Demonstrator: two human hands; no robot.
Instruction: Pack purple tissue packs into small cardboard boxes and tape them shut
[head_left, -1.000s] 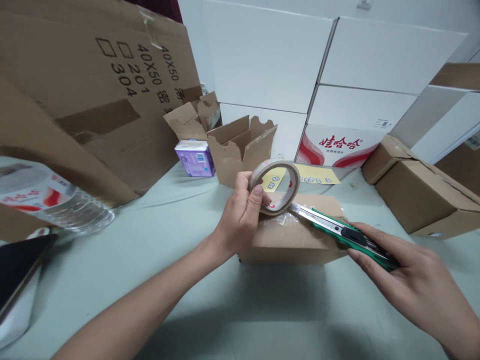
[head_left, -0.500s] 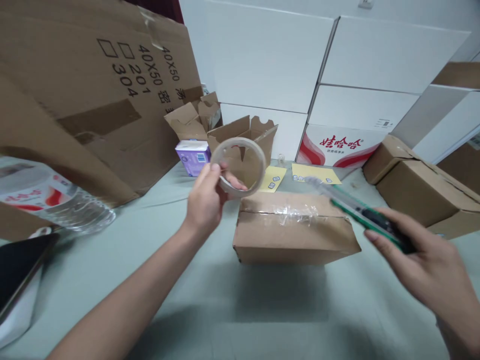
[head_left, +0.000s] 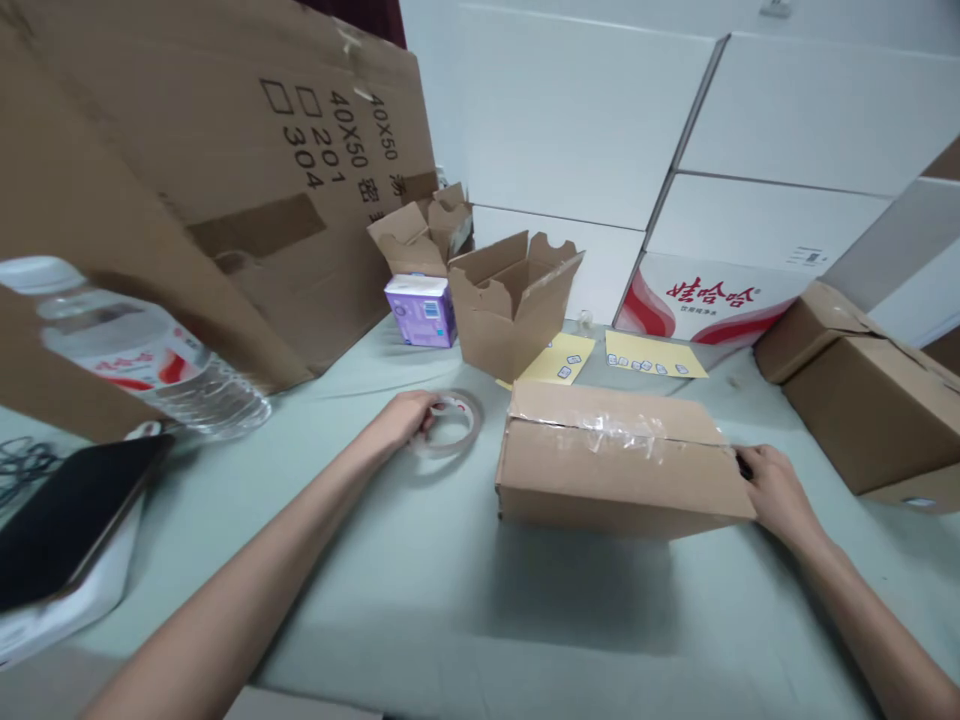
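Observation:
A roll of clear tape (head_left: 471, 428) is pinched at its left rim by my left hand (head_left: 409, 418), low over the table or touching it. To its right stands a closed brown cardboard box (head_left: 611, 475) with clear tape across its top seam. My right hand (head_left: 776, 490) is at the right end of this box, closed on the utility knife (head_left: 742, 466). Only a dark bit of the knife shows; the box hides the rest, blade included.
Behind are an open cardboard box (head_left: 487, 325), a purple tissue pack (head_left: 421, 312) and yellow paper sheets (head_left: 652, 354). At left are a water bottle (head_left: 161, 355), a dark tablet-like device (head_left: 79, 515) and a huge carton (head_left: 247, 200). More brown boxes (head_left: 870, 400) stand at right.
My left hand has lowered the tape roll from above the box to the table area at its left. My right hand has brought the knife down beside the box's right end.

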